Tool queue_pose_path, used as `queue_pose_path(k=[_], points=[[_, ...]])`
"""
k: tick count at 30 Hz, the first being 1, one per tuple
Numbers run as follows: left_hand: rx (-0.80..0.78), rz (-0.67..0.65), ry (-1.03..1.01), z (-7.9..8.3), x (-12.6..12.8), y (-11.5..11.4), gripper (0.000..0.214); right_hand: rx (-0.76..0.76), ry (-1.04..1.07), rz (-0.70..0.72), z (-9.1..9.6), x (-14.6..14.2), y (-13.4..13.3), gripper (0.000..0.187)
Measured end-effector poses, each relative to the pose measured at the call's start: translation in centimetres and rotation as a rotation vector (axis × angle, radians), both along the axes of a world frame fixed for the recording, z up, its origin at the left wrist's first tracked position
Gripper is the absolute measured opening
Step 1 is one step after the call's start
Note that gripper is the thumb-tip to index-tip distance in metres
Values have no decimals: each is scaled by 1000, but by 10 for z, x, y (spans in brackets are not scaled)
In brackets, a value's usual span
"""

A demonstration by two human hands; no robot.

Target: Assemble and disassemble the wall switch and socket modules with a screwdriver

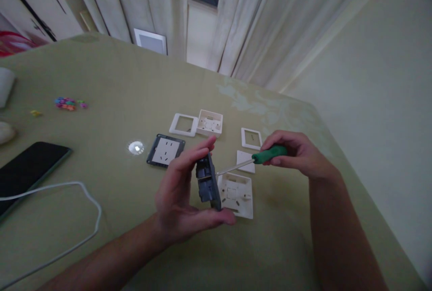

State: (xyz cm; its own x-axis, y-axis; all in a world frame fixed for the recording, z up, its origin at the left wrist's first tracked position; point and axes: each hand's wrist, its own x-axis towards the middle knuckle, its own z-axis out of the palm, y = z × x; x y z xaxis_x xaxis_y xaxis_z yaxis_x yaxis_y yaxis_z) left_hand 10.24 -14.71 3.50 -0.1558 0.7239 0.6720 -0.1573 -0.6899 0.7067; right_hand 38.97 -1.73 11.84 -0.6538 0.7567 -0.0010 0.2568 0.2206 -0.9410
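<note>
My left hand (182,201) grips a dark grey switch module (207,181) by its top and bottom edges, holding it upright above the table. In my right hand (297,154) is a screwdriver (272,154) with a green handle. Its metal shaft points left, and the tip meets the right side of the module. Behind the module, a white mounting box (241,196) lies open side up, partly hidden. Beyond it are a white square plate (245,161) and a white frame (251,131). A grey-edged socket panel (166,150) lies left of my fingers.
Farther back sit another white frame (173,124) and a second white box (216,132). To the left are a dark phone (30,165), a white cable (92,196) and small colourful pieces (67,103). A wall (381,115) borders the table's right edge.
</note>
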Motion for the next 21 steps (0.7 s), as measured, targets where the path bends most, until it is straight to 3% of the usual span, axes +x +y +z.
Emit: queue_pose_path(k=[9,21], points=[[-18,11,-20,4,3,-3,84,-137,24,131,-5,-3,4,29],[-5,65,63,0,2,-3,70,-165,44,146,1,1,-1,28]])
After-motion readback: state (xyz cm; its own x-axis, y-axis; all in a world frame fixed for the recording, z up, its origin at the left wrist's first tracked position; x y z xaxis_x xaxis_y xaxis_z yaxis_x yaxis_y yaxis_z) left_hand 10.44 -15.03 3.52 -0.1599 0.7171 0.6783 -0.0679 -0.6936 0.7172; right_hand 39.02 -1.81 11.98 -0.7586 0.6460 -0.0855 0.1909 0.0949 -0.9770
